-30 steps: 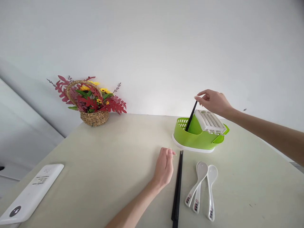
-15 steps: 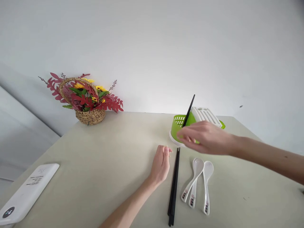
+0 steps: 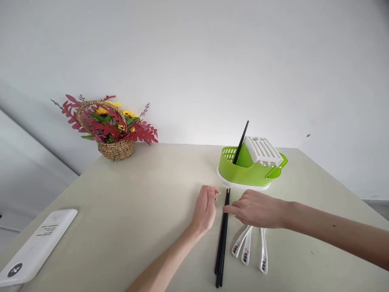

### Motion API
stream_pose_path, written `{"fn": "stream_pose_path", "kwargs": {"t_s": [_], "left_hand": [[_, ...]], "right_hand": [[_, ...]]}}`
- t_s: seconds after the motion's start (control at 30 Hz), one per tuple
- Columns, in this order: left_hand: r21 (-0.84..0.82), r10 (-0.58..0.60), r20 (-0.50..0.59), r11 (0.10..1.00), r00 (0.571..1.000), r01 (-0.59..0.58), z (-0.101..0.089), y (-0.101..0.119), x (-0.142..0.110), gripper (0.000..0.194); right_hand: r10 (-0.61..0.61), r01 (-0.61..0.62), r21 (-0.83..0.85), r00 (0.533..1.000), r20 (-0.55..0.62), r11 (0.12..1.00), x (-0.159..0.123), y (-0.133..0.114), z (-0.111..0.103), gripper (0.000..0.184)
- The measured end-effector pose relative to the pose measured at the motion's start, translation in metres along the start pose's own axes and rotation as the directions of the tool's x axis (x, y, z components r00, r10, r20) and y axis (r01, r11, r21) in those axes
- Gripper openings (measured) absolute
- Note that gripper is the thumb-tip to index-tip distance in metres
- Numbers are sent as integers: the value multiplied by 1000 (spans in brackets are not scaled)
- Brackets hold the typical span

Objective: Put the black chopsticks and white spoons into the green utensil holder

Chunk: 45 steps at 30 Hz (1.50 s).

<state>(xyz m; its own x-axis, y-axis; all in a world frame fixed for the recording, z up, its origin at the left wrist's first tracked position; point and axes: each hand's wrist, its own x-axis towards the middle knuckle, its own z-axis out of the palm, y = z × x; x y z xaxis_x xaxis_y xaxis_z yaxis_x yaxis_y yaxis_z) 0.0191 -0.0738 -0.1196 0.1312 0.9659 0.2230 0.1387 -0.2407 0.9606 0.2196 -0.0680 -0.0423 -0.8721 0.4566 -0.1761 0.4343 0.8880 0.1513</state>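
My right hand [image 3: 253, 209] reaches over from the right with the index finger stretched out. Its fingertip is at the upper part of the black chopsticks [image 3: 223, 239], which lie lengthwise on the table; it holds nothing. My left hand [image 3: 206, 209] rests just left of them, fingers curled closed, with nothing visible inside. Beneath the right hand lie three white spoons [image 3: 263, 255]; their bowls are hidden and the handles show. Behind the hands stands a green cutlery holder [image 3: 240, 174] with a white slotted top. A single black chopstick [image 3: 241, 142] leans upright in its left compartment.
At the back left, a wicker basket [image 3: 117, 151] holds red leaves and yellow flowers. A white device with a round dark button [image 3: 39, 247] lies at the left front edge. A pale wall [image 3: 194, 73] rises behind the table.
My right hand has come away from the cutlery holder, moving down toward me to the chopsticks on the table, and now covers the spoon bowls. My left hand has hardly moved.
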Motion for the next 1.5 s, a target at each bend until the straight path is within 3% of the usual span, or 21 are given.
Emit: {"fn": "stream_pose_path", "kwargs": {"t_s": [0.17, 0.6, 1.5], "left_hand": [[12, -6, -1, 1000, 1000, 6, 0, 1, 0, 50], [22, -6, 7, 1000, 1000, 6, 0, 2, -1, 49], [36, -2, 9, 999, 1000, 1, 0, 5, -2, 53]], "right_hand": [[-66, 66, -40, 998, 7, 997, 7, -4, 10, 29], [-98, 98, -9, 995, -14, 995, 14, -6, 23, 22], [-36, 38, -21, 994, 102, 999, 23, -13, 17, 16]]}}
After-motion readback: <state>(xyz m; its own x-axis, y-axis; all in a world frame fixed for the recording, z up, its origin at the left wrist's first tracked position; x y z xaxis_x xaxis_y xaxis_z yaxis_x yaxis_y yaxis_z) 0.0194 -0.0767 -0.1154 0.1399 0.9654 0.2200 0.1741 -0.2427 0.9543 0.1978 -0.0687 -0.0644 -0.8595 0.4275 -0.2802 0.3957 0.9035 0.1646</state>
